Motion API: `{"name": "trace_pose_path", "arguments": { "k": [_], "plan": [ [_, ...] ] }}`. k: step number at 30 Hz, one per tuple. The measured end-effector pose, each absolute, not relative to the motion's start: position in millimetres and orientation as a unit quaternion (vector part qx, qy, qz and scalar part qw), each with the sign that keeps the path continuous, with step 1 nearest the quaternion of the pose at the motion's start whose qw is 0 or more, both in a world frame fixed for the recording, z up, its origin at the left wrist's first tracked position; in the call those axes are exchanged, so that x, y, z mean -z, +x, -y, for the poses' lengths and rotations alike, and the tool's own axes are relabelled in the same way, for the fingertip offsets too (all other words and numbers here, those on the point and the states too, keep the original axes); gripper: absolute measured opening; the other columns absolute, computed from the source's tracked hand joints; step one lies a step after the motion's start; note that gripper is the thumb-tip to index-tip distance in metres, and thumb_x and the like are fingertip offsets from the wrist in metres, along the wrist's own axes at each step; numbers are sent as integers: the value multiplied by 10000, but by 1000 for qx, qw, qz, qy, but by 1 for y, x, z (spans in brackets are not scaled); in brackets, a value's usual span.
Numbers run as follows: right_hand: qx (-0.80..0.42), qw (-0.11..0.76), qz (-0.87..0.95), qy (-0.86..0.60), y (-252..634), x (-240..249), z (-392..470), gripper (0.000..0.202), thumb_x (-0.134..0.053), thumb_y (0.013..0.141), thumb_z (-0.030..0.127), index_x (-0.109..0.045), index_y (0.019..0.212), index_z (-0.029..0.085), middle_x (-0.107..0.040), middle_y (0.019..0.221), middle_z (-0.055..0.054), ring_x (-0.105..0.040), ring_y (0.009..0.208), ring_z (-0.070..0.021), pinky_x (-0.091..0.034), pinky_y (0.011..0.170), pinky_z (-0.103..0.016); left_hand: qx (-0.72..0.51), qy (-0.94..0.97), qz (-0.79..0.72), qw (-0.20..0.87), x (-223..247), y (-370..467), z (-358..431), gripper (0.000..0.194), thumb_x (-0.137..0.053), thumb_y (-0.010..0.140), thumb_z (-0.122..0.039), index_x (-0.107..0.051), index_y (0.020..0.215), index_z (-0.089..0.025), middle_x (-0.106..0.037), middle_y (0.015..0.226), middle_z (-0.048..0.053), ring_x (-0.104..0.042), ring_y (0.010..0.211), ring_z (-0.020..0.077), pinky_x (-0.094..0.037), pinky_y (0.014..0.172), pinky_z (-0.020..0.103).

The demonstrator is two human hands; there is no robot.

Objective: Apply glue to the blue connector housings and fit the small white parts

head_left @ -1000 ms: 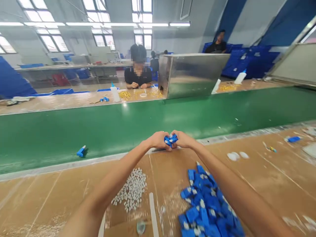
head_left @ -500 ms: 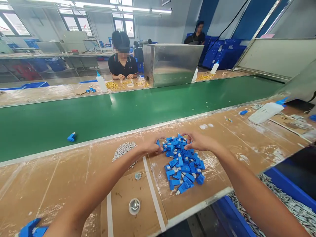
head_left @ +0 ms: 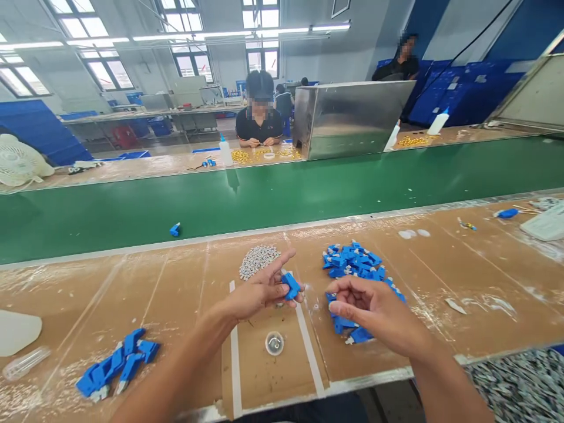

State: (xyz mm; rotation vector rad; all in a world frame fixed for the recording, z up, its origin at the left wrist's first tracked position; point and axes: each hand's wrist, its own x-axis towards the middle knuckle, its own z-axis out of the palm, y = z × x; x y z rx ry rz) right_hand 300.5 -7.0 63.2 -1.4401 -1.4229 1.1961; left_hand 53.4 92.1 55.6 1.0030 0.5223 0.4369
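Observation:
Between the thumb and fingers of my left hand is a small blue plastic piece, held above the cardboard work surface, with the index finger stretched out. My right hand hovers over the near part of a heap of similar blue pieces; its thumb and fingers are curved and apart, and I see nothing in them. Behind my left hand lies a round pile of small light-grey parts. A small clear round dish stands nearer to me, between two white tape strips.
A smaller group of blue pieces lies at the left. Beyond the cardboard runs a green conveyor belt bearing one blue piece. Across it sits a person beside a metal box. Grey strips fill the lower right.
My left hand has left the heap and moved nearer with a blue piece in it. My right hand has come toward me over the heap's near side. The view has turned left.

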Motion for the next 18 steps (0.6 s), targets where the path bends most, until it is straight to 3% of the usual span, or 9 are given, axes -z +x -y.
{"name": "trace_pose_path", "arguments": {
  "k": [3, 8, 13, 15, 18],
  "plan": [
    [-467, 384, 571, -555, 277, -54, 6, 240, -699, 837, 402, -694, 976, 206, -607, 759, 6, -571, 705, -162, -458, 636, -273, -226, 501, -253, 796, -54, 35, -78, 857, -686, 892, -241, -198, 1592, -315, -693, 983, 78, -685, 877, 204, -504, 790, 341],
    [-449, 336, 606, -564, 237, -15, 14, 208, -679, 864, 341, -686, 1015, 197, -632, 771, 2, -586, 710, -173, -460, 654, -288, -301, 481, -296, 768, -49, 3, -62, 854, -755, 841, -263, -291, 1558, -255, -695, 911, 63, -675, 873, 200, -484, 680, 270],
    [-435, 330, 615, -569, 205, 13, 22, 173, -663, 894, 338, -679, 989, 194, -638, 843, -12, -600, 739, -177, -468, 674, -298, -337, 406, -370, 765, -28, -15, -54, 540, -855, 731, -280, -603, 1182, -125, -721, 935, 106, -666, 798, 155, -451, 607, 199],
    [-417, 322, 624, -577, 199, 15, 21, 139, -649, 905, 321, -680, 957, 197, -629, 847, -10, -589, 718, -171, -458, 661, -297, -340, 393, -372, 770, -19, -17, -51, 438, -857, 729, -294, -633, 1056, -108, -722, 925, 115, -656, 773, 139, -450, 600, 190],
    [-384, 301, 652, -580, 195, 12, 18, 116, -614, 925, 282, -681, 880, 199, -615, 819, -8, -568, 682, -166, -432, 638, -300, -341, 373, -370, 780, -10, -17, -47, 402, -857, 731, -295, -640, 1013, -107, -717, 915, 111, -643, 751, 125, -449, 585, 180]
  ]
}}
